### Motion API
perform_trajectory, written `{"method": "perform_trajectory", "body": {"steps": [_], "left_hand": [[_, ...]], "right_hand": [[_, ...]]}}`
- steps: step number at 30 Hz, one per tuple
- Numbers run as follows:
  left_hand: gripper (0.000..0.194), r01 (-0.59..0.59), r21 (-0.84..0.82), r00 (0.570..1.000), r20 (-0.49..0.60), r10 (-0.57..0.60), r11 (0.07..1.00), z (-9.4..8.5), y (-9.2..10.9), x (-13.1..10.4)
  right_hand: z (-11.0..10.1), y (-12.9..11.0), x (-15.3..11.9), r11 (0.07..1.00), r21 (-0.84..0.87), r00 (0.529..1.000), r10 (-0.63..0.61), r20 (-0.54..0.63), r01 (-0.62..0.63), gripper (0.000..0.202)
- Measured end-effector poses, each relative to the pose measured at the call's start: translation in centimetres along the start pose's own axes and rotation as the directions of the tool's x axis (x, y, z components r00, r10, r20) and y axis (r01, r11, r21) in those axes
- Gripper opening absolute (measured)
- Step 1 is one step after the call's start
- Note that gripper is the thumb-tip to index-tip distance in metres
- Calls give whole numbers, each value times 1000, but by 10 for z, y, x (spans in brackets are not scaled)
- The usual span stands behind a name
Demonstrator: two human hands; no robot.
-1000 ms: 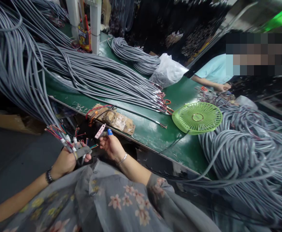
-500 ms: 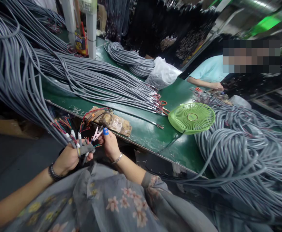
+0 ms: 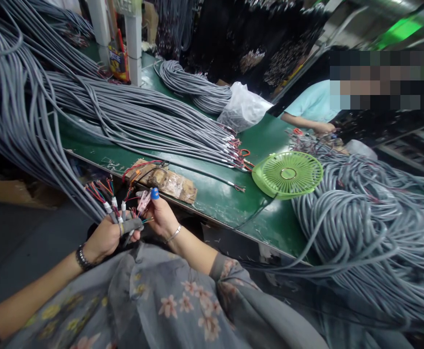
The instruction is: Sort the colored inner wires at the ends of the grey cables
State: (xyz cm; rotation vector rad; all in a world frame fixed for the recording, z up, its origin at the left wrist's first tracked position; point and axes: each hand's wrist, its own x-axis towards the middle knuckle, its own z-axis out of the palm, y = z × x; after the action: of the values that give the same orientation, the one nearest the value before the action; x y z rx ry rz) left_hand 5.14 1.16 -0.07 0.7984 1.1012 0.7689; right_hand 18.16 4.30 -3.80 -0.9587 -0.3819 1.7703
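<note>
Several grey cables (image 3: 94, 206) run down from the left into my left hand (image 3: 107, 236), which is closed around their ends. Red, green and other coloured wires (image 3: 101, 189) fan out above white bands there. A grey covering wraps my left thumb. Just to the right, my right hand (image 3: 164, 219), with a blue cover on its thumb, pinches a small pale pink clip-like tool (image 3: 144, 199). The tool is beside the bared wire ends at my left thumb; whether it touches them I cannot tell. Behind it, a taped wooden block (image 3: 173, 184) with red and black wires lies on the table's edge.
Long grey cable bundles (image 3: 153, 116) cover the left of the green table (image 3: 215, 206). A green fan (image 3: 288, 174) stands at centre right, beside a large heap of coiled cable (image 3: 364, 232). Across the table a person in a light blue sleeve (image 3: 311, 104) works with cables.
My right hand has moved slightly left, bringing the pink tool closer to the wires and turning it. My left hand still grips the cables, whose coloured ends have shifted a little right.
</note>
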Motion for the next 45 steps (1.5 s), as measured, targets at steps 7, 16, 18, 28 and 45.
{"method": "perform_trajectory", "body": {"steps": [7, 16, 18, 28, 45], "left_hand": [[32, -23, 9, 1000, -2, 23, 1000, -9, -6, -9], [31, -67, 2, 990, -126, 66, 998, -3, -3, -14], [31, -61, 4, 991, -122, 61, 998, 0, -1, -13], [30, -53, 26, 991, -118, 56, 998, 0, -5, -5], [31, -90, -13, 985, -146, 88, 996, -14, -15, -17]], "right_hand": [[-6, -5, -10, 993, -41, 983, 115, 146, -110, 52], [-9, -2, -11, 994, -100, 996, -31, 87, 39, 40], [-12, 1, -9, 976, -184, 993, -110, 47, 117, 47], [-6, -3, 2, 996, -88, 993, 18, 114, -8, 54], [-11, -5, -5, 999, -6, 989, 41, 140, -40, 38]]}}
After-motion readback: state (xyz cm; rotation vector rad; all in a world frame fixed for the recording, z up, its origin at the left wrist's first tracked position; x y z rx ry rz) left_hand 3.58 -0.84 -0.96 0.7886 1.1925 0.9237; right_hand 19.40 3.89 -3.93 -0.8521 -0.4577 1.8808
